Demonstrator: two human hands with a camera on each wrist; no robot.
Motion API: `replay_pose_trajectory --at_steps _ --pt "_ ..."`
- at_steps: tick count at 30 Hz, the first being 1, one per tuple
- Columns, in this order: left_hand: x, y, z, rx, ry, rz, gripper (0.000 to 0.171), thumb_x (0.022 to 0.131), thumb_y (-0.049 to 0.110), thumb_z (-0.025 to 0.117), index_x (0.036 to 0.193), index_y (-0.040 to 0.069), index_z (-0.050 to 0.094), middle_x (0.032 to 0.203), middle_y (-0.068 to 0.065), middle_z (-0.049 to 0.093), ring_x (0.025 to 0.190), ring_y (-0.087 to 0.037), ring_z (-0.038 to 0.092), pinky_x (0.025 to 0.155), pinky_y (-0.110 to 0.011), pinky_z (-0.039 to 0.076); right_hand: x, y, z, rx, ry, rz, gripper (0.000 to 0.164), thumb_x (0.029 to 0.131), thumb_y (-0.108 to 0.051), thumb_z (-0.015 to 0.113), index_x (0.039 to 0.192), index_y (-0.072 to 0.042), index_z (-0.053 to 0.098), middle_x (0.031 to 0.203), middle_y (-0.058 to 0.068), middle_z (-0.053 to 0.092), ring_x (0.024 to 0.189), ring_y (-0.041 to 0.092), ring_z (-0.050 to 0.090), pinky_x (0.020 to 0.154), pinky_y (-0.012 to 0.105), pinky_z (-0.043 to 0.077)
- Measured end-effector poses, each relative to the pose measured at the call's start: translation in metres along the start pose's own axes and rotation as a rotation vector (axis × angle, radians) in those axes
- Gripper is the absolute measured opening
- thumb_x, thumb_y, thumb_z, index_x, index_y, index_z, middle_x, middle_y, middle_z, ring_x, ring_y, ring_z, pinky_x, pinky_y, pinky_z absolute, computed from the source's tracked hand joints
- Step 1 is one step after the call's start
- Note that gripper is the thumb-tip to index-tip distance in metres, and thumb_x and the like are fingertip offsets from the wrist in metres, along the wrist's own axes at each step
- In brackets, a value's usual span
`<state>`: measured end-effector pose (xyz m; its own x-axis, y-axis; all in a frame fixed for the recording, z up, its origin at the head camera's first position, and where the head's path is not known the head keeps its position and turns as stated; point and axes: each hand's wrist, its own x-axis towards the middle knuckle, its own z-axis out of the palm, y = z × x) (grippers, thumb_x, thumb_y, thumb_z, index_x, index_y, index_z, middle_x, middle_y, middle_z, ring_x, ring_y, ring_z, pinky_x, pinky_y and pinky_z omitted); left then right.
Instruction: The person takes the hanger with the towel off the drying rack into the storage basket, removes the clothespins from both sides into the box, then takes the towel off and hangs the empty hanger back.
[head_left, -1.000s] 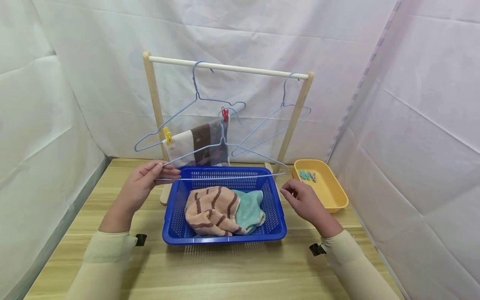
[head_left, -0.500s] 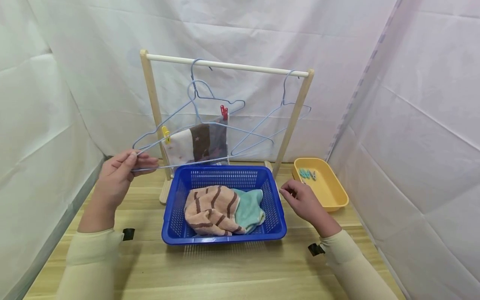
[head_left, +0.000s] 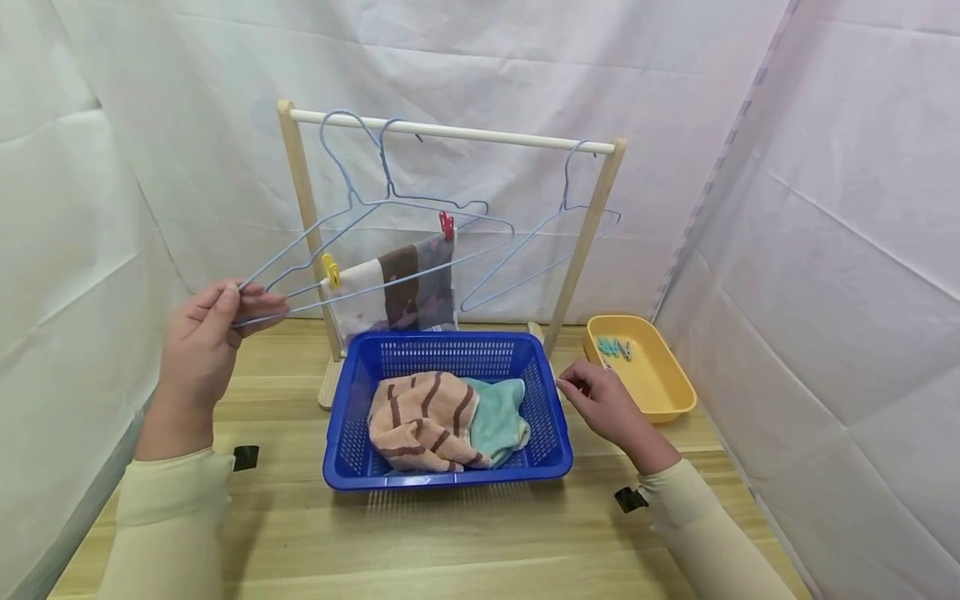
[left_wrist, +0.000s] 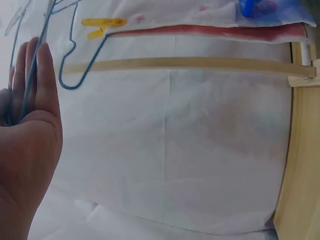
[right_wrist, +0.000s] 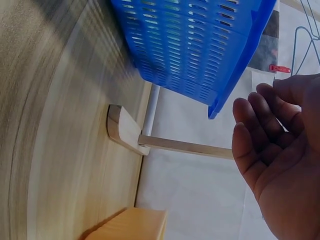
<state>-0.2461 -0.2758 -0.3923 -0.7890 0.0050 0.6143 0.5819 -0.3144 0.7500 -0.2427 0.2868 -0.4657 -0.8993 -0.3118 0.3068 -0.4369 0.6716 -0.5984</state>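
Note:
My left hand pinches a blue wire hanger at its left corner, thumb on the upper wire and fingers along the lower one. The hanger's hook overlaps the white rod near its left end in the head view. Close beside it on the rod hangs a second blue hanger, bearing a striped white, brown and grey cloth held by a yellow clip and a red clip. My right hand holds nothing, its fingers loosely curled beside the blue basket.
Inside the basket lie a tan towel with brown stripes and a teal cloth. A third hanger hangs at the rod's right end. Behind my right hand, a yellow tray holds several small clips.
My left hand has moved left and up, carrying the hanger from above the basket to the rod, where its hook now overlaps the bar. The right hand has stayed in place.

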Motion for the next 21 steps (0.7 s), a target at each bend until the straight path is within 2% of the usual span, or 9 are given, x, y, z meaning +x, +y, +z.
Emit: replay_pose_trajectory --at_steps 7,11,18,21 --pt "0.016 0.003 0.022 0.058 0.043 0.002 0.042 0.118 0.015 0.053 0.127 -0.026 0.060 0.110 -0.016 0.083 0.105 -0.022 0.082 0.096 -0.033 0.065 -0.002 0.002 0.003 0.021 -0.016 0.050 0.006 0.111 -0.015 0.071 0.107 -0.016 0.076 0.091 -0.003 0.068 0.078 0.020 0.059 0.064 0.029 0.054" --pt "0.029 0.001 0.035 0.142 0.058 0.006 0.039 0.118 0.019 0.054 0.125 -0.017 0.068 0.109 -0.012 0.084 0.103 -0.020 0.082 0.095 -0.029 0.065 -0.002 0.000 0.004 0.025 -0.017 0.048 0.006 0.111 -0.015 0.071 0.107 -0.016 0.075 0.091 -0.003 0.068 0.077 0.021 0.059 0.063 0.030 0.054" --pt "0.051 -0.003 0.064 0.213 0.050 0.019 0.038 0.118 0.020 0.053 0.122 -0.014 0.071 0.107 -0.013 0.083 0.100 -0.019 0.083 0.094 -0.029 0.065 -0.003 0.003 0.004 0.018 -0.012 0.051 0.007 0.111 -0.015 0.072 0.107 -0.011 0.076 0.090 0.001 0.070 0.075 0.021 0.059 0.062 0.029 0.053" --pt "0.058 -0.007 0.077 0.290 0.035 -0.005 0.035 0.119 0.022 0.051 0.123 -0.006 0.073 0.109 -0.011 0.083 0.101 -0.017 0.082 0.093 -0.027 0.065 -0.005 0.006 0.004 0.017 -0.007 0.050 0.008 0.111 -0.015 0.072 0.108 -0.009 0.076 0.091 0.005 0.071 0.076 0.020 0.059 0.063 0.029 0.053"
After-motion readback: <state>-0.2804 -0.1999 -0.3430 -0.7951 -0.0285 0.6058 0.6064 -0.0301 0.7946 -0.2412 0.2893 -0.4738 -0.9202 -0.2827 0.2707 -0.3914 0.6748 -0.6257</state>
